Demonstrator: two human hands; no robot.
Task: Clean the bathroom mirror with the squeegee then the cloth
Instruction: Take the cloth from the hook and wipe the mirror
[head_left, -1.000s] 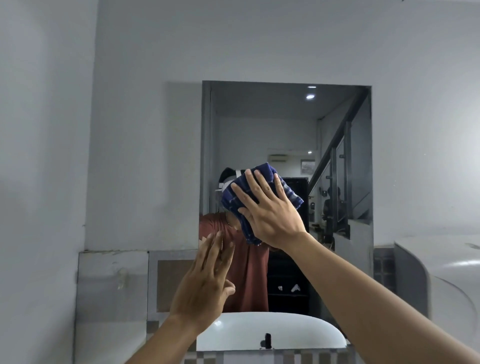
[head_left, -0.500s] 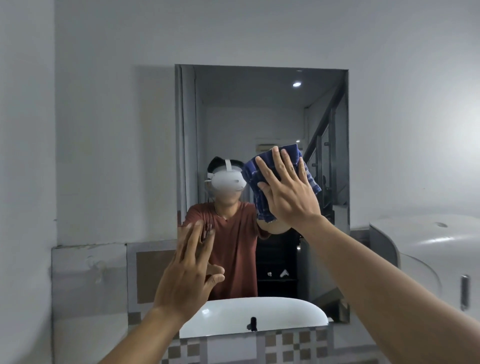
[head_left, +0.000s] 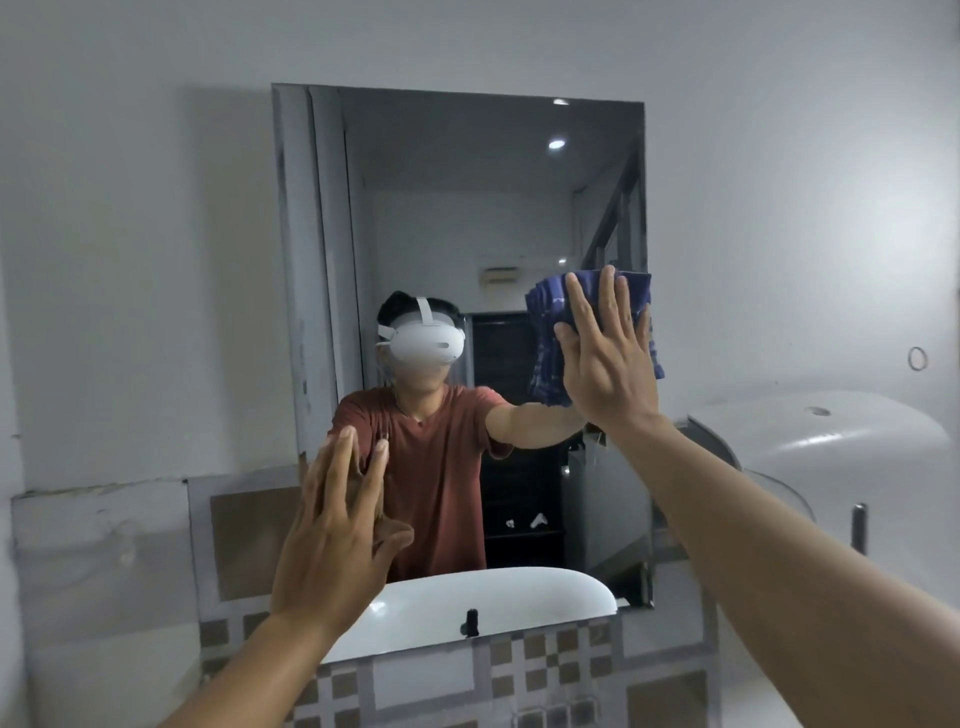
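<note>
While the right hand (head_left: 605, 358) is pressing the folded blue cloth (head_left: 545, 332) flat against the mirror (head_left: 467, 218) with open, spread fingers, the left hand (head_left: 337, 525) is staying open and empty near the lower left part of the glass; I cannot tell if it is touching. The cloth is sitting at the mirror's right edge, about mid height, so the unwiped glass is lying to the left and above. The right hand is the one positioned for the next stroke. No squeegee is showing.
</note>
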